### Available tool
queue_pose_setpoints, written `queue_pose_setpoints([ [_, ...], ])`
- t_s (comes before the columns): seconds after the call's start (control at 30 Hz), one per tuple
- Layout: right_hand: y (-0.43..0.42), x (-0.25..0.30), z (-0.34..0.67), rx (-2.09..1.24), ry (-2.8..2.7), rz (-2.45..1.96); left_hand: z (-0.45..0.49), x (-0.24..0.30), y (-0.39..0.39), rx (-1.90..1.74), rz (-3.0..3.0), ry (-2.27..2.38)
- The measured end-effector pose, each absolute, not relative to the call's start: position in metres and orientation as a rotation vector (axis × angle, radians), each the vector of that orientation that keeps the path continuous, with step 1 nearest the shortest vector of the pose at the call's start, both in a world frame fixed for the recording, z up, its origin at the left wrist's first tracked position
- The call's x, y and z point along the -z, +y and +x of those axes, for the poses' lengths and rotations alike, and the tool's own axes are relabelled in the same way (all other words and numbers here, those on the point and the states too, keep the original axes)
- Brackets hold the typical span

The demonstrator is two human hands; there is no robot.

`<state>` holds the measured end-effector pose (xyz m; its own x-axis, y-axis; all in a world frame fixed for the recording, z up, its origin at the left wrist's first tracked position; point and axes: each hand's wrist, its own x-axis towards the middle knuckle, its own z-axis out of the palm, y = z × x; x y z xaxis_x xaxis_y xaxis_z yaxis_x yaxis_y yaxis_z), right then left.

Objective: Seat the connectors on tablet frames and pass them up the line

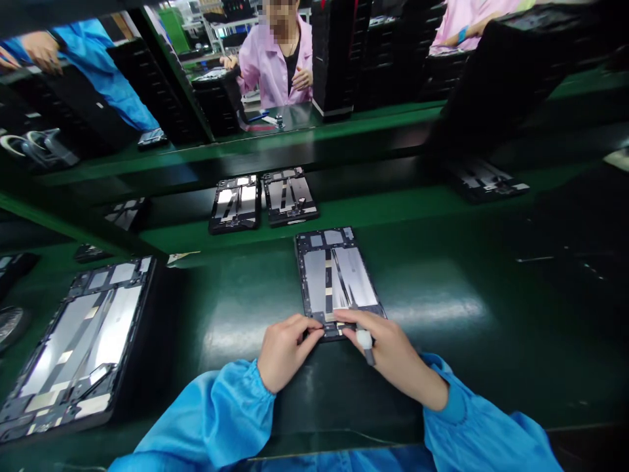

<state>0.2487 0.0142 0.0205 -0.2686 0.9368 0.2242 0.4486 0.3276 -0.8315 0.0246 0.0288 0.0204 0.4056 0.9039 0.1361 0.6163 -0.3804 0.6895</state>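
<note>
An opened tablet (363, 278) lies on the green bench in front of me, its silver battery cells and dark ribbon cables showing. At its lower left corner, my left hand (287, 351) has thumb and index finger pinched together; whatever is between the tips is too small to make out. My right hand (393, 357) curls over the lower right part of the tablet, fingertips touching near the connectors. Tucked in that hand is a short white-and-grey tool (365, 341), its grey end pointing towards me and its other end hidden by the fingers.
On the left stands a stack topped by another opened tablet (78, 328). Two more tablets (236, 200) (289, 193) lie beyond mine, below a green shelf (295, 141). Black trays (339, 59) are piled on it. A co-worker in pink (275, 65) works opposite; blue sleeves show at upper left.
</note>
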Motion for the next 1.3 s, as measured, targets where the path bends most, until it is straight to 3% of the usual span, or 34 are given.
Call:
queue_pose_setpoints([
  [0.27, 0.031, -0.028, 0.226, -0.914, -1.933, -1.142, 0.029, -0.018, 0.030, -0.769, 1.848, 1.175],
  [0.73, 0.027, -0.026, 0.224, -0.910, -1.944, -1.119, 0.027, -0.021, 0.027, -0.638, 2.030, 1.274],
  [1.03, 0.025, -0.012, 0.221, -0.824, -1.954, -1.087, 0.009, -0.011, 0.014, -0.715, 2.798, 1.137],
  [1.3, 0.025, -0.010, 0.222, -0.835, -1.959, -1.099, -0.002, -0.012, 0.020, -0.591, 2.997, 0.995],
])
